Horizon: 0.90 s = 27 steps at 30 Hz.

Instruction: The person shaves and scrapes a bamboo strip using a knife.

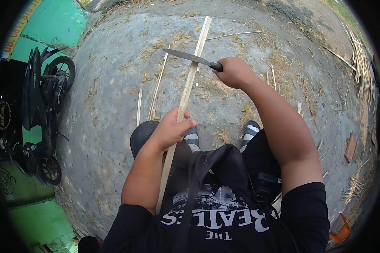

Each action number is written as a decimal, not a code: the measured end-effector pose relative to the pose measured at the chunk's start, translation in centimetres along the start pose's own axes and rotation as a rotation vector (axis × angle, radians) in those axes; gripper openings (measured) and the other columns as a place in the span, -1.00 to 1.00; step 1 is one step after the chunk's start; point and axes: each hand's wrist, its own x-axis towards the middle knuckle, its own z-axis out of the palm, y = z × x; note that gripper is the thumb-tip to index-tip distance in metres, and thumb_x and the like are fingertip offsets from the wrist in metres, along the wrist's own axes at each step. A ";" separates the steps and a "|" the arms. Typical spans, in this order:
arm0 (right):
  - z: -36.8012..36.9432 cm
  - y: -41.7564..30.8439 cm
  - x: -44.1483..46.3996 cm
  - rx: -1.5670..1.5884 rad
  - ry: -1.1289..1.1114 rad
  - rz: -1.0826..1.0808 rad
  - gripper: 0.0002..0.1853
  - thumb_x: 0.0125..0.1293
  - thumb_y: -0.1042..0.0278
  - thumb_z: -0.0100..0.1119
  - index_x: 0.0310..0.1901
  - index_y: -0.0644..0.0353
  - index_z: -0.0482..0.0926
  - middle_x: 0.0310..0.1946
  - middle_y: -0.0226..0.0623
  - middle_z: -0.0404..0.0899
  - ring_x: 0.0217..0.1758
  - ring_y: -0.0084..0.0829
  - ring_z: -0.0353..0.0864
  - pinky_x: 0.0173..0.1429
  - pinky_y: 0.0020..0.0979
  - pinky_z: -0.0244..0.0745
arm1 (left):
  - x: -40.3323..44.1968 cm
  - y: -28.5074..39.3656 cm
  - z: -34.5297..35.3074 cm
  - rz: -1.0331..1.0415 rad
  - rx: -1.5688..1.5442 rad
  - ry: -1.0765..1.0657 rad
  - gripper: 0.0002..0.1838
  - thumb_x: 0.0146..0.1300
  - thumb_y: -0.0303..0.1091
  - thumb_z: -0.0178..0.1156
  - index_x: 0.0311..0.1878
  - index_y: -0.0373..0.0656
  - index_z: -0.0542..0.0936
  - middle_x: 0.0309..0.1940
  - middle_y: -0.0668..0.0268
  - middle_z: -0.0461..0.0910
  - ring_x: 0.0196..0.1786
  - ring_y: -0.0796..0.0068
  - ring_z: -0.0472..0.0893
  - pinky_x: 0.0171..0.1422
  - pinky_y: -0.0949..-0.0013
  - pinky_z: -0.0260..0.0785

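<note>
A long pale strip of wood or bamboo (191, 78) runs from beside my body out over the ground in front of me. My left hand (172, 128) is wrapped round it near my left knee. In my right hand (234, 72) is the black handle of a large knife (185, 55). Its blade points left and lies across the strip's upper part. Whether the edge bites into the strip, I cannot tell.
Thin strips (158, 84) and dry yellow leaves lie on the concrete ground (109, 97). A motorcycle (50, 105) stands at the left by a green wall (57, 27). Bundled sticks (362, 63) lie far right, with an orange object (341, 230) at lower right.
</note>
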 end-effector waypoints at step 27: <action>-2.2 -1.6 -4.5 0.101 -0.165 -0.484 -0.56 0.43 -0.07 0.26 -0.02 0.22 0.64 -0.29 0.02 0.73 -0.13 0.14 0.73 -0.02 0.07 0.56 | 0.5 -0.1 -0.5 -0.043 -0.087 -0.010 -0.75 0.53 -0.13 0.31 -0.08 0.00 0.45 -0.47 0.59 0.31 -0.59 0.83 0.20 -0.57 0.58 -0.01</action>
